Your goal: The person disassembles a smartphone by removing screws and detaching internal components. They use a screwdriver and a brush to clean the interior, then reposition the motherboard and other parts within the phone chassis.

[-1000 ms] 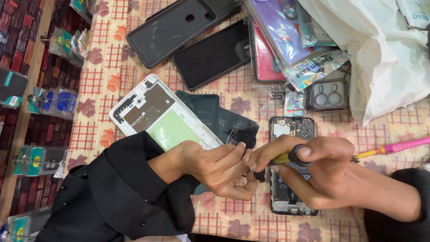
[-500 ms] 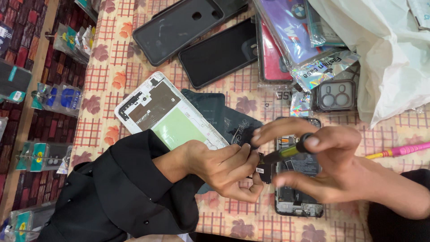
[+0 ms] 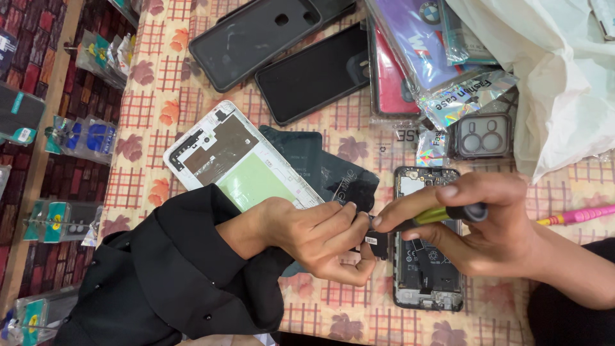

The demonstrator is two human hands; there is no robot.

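Your right hand (image 3: 487,230) grips a green-handled screwdriver (image 3: 435,214), tip pointing left at a small black part (image 3: 375,240) pinched in your left hand (image 3: 320,237). Hands meet at centre frame, just above the opened phone (image 3: 426,263) lying lower centre-right. White phone frame (image 3: 237,163) sits left of centre; pink tool (image 3: 576,216) at right edge.

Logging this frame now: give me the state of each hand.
Left hand: closed, fingertips pinching a small dark part at the screwdriver's tip.
Right hand: closed around a green and black screwdriver, above the opened phone.
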